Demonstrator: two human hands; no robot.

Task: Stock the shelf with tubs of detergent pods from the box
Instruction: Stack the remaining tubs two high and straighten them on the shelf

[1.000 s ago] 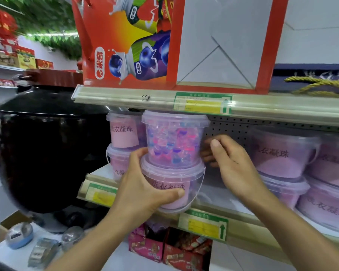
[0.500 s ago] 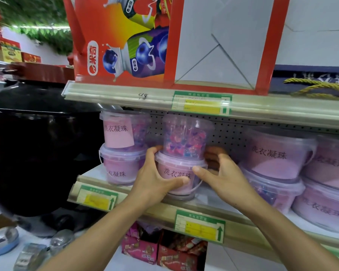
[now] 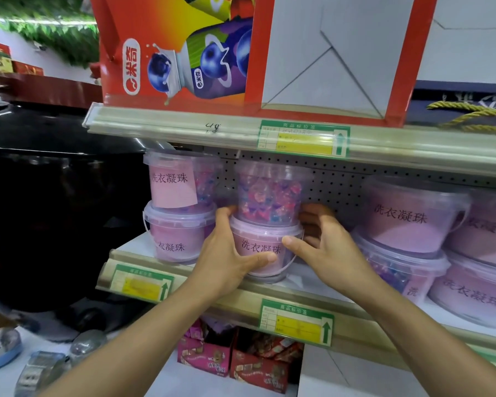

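A: Left hand (image 3: 226,253) status?
B: Arm extended forward and up, fingers and thumb curled in a grip.
A: Right hand (image 3: 324,247)?
B: Arm extended likewise, thumb forward, fingers loosely curled.

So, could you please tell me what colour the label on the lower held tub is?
Pink with dark characters on the lower tub, seen in the head view.

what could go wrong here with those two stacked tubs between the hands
1. The upper tub only stands on the lower tub; the left hand and right hand grip the lower one, so a jerk might tip the top one off.
2. The upper tub's lid sits close under the upper shelf rail, so lifting could knock it.
3. The left stack stands right beside the left hand's fingers and might get nudged.
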